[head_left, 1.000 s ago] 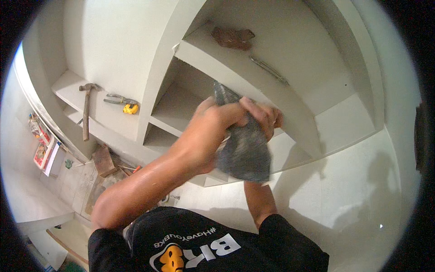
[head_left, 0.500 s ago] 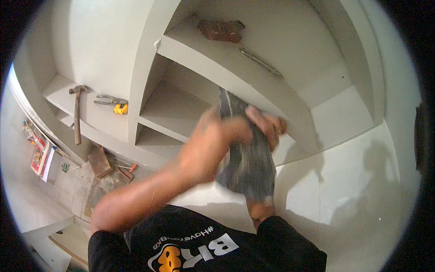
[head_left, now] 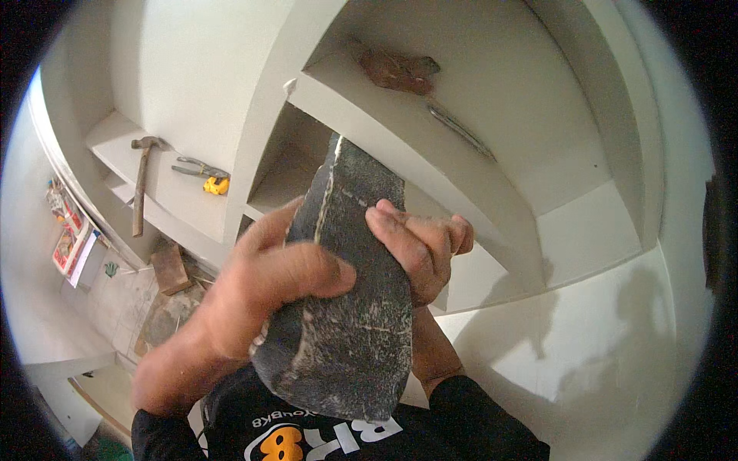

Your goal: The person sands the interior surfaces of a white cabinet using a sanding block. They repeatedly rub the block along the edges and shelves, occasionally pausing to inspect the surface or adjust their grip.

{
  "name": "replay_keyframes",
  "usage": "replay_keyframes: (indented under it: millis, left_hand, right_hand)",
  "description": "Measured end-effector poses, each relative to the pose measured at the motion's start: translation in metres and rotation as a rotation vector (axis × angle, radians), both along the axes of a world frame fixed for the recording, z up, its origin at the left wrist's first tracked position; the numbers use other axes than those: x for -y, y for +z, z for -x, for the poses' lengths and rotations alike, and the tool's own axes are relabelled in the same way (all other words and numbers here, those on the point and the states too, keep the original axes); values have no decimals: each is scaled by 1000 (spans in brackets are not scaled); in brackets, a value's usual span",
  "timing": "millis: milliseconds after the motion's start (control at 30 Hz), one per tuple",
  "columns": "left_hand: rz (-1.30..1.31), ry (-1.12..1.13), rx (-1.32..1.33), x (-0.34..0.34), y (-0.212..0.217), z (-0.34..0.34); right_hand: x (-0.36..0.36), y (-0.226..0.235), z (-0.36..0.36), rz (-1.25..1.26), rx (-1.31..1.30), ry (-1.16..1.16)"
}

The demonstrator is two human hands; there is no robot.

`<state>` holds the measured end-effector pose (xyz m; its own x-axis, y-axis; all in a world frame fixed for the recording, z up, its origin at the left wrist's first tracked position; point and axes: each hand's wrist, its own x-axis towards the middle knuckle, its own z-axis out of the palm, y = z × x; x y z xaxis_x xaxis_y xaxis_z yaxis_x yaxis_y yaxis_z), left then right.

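Observation:
A worn dark grey sheet of sandpaper [head_left: 354, 307], creased and streaked with pale dust, hangs between my hands in front of my chest. My left hand [head_left: 269, 276] grips its left side, the thumb lying across the face and the other fingers hidden behind. At the right edge, my right hand [head_left: 419, 253] has its fingers curled onto the sheet. The sheet's lower end bows outward, and its upper end narrows in front of a shelf opening.
A white shelf unit [head_left: 369, 127] surrounds the hands. On its left ledge are a claw hammer [head_left: 141, 184], grey pliers [head_left: 198, 167] and a yellow item [head_left: 216, 185]. A reddish-brown crumpled piece [head_left: 398, 71] and a thin metal strip [head_left: 461, 132] lie on the upper shelf. A brown block [head_left: 171, 269] rests on the floor.
The sheet has come lower and nearer, turning its broad face into view. My left hand has moved left and down; my right hand has shifted slightly left and down. The view has swung a little.

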<state>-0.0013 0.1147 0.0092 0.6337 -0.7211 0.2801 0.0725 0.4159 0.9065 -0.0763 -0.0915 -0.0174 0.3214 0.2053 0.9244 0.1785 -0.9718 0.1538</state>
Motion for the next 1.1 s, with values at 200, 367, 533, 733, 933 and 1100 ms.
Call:
replay_keyframes:
  millis: [200, 367, 533, 733, 933, 1100]
  left_hand:
    - [-76, 225, 509, 10, -29, -17]
    - [210, 530, 594, 15, -22, -16]
    - [-30, -41, -346, -28, 24, 17]
    - [60, 477, 873, -3, -24, -19]
    - [278, 522, 841, -10, -29, -35]
    - [-14, 110, 251, -33, -1, -14]
  right_hand:
    - [2, 0, -23, 38, 19, 34]
    - [0, 10, -51, -29, -26, 45]
    - [-10, -13, -33, 33, 74, 11]
    - [-10, -1, -43, 36, 62, 59]
    - [-15, 10, -58, 46, 51, 53]
    - [-16, -2, -60, 25, 78, 106]
